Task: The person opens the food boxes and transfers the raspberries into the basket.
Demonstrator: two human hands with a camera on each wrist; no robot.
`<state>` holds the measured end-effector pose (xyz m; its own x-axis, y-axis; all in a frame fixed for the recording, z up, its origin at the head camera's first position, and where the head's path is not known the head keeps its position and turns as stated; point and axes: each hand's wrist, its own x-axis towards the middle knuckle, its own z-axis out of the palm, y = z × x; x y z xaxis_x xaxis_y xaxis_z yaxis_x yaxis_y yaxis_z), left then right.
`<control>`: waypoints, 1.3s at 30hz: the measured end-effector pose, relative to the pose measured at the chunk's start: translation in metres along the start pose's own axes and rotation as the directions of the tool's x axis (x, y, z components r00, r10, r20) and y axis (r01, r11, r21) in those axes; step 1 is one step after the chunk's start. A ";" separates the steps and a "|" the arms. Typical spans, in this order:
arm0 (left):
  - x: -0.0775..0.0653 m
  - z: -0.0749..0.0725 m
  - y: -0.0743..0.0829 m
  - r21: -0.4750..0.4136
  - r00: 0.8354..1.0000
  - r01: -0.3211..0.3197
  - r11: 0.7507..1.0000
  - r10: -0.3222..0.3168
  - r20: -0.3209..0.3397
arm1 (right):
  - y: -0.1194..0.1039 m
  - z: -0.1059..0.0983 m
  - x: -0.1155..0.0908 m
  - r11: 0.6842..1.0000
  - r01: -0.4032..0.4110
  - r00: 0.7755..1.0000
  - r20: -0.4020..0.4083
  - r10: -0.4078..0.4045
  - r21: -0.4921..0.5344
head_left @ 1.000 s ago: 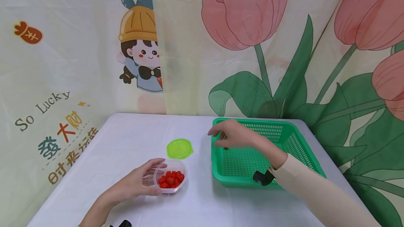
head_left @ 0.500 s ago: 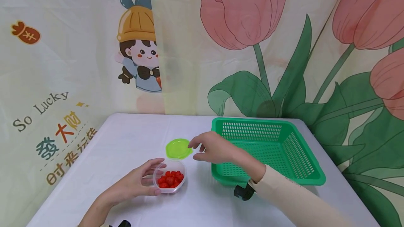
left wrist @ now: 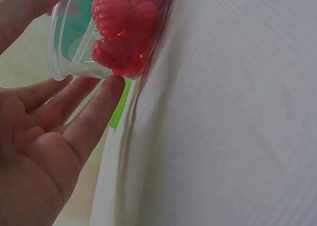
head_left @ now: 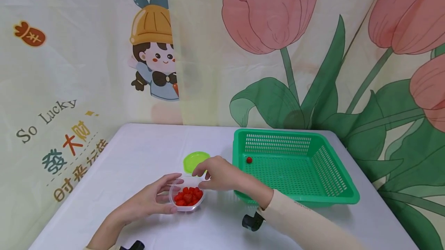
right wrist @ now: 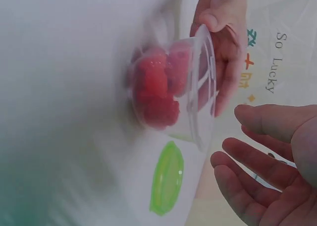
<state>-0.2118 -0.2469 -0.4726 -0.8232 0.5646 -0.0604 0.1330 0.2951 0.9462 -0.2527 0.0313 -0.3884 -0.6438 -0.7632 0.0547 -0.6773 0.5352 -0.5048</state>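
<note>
A small clear plastic tub (head_left: 187, 182) on the table contains several red raspberries (head_left: 188, 196). My left hand (head_left: 149, 201) holds the tub from its left side, thumb at the near side and fingers at the far side. In the left wrist view, a fingertip touches the clear wall below the raspberries (left wrist: 119, 50). Just above the tub's right rim is my right hand (head_left: 220, 173), its fingers loosely bent with nothing between them. The right wrist view shows that hand (right wrist: 277, 161) apart from the tub (right wrist: 198, 97).
To the right stands a green slotted basket (head_left: 295, 199) with one raspberry (head_left: 249, 160) in its far left part. Behind the tub, a bright green lid (head_left: 194, 161) lies flat, partly covered by the right hand. A printed cloth (head_left: 205, 49) hangs behind the white table (head_left: 146, 145).
My right hand has moved left from over the basket to the tub, leaving one raspberry visible in the basket. The left hand and the tub have stayed in place.
</note>
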 end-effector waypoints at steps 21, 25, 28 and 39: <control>0.001 0.000 0.000 0.021 0.999 0.027 0.999 -0.026 -0.027 | 0.001 0.036 0.018 0.996 0.093 0.995 0.040 -0.092 -0.019; 0.001 0.000 -0.001 0.013 1.000 0.013 1.000 -0.013 -0.022 | 0.002 0.041 0.021 0.996 0.087 0.995 0.059 -0.085 -0.036; 0.001 0.000 -0.001 0.011 1.000 0.015 1.000 -0.014 -0.022 | 0.000 0.043 0.022 0.996 0.065 0.996 0.071 -0.061 -0.062; 0.000 0.000 -0.001 0.022 0.999 0.020 1.000 -0.020 -0.028 | -0.007 0.049 0.025 0.989 0.031 0.995 0.095 -0.018 -0.143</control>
<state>-0.2116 -0.2469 -0.4734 -0.8407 0.5369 -0.0701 0.1285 0.3235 0.9375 -0.2470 -0.0094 -0.4256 -0.5949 -0.8036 -0.0186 -0.7411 0.5573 -0.3745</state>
